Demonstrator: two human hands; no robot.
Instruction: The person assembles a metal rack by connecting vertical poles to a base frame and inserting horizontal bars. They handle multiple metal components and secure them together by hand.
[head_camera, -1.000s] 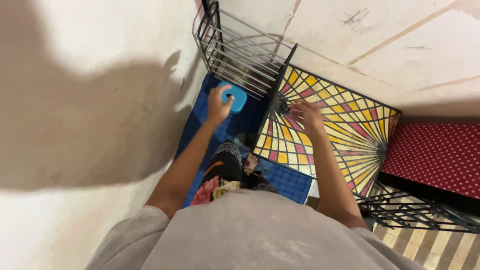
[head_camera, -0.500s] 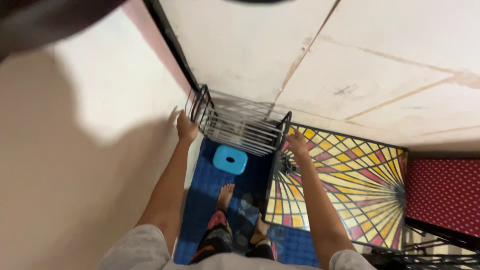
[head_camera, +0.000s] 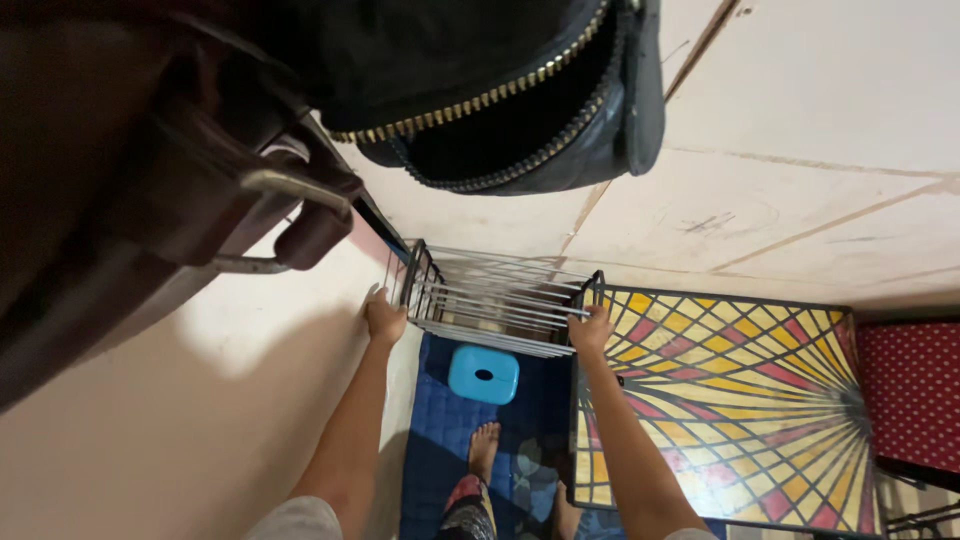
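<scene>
I look straight down from the head camera at 2 bare arms reaching up toward 12 o'clock. The left hand (head_camera: 385, 322) grips the left end of a wire rack (head_camera: 495, 300), fingers closed around its dark frame close to a pale wall (head_camera: 200, 430). The right hand (head_camera: 592, 330) is clamped on the rack's right end, beside the post at that corner. The 2 hands are well apart, 1 at each end, and the rack sits between them just above the middle of the view, its thin metal bars running side to side. Below the rack, toward 6 o'clock, a small blue plastic stool (head_camera: 483, 373) stands on a blue quilted mat (head_camera: 440, 440), and a bare foot (head_camera: 483, 448) shows just under the stool. At 4 o'clock lies a panel (head_camera: 740, 410) with a sunburst pattern of yellow, red and pink pieces in a dark frame. At 3 o'clock, at the edge, is a red dotted cloth (head_camera: 915, 385). Very near the lens at 12 o'clock hangs a dark bag (head_camera: 500, 90) with an open brass zipper, and at 10 o'clock a brown strap with a metal buckle (head_camera: 270, 215). Pale floor tiles (head_camera: 800, 130) fill the upper right.
</scene>
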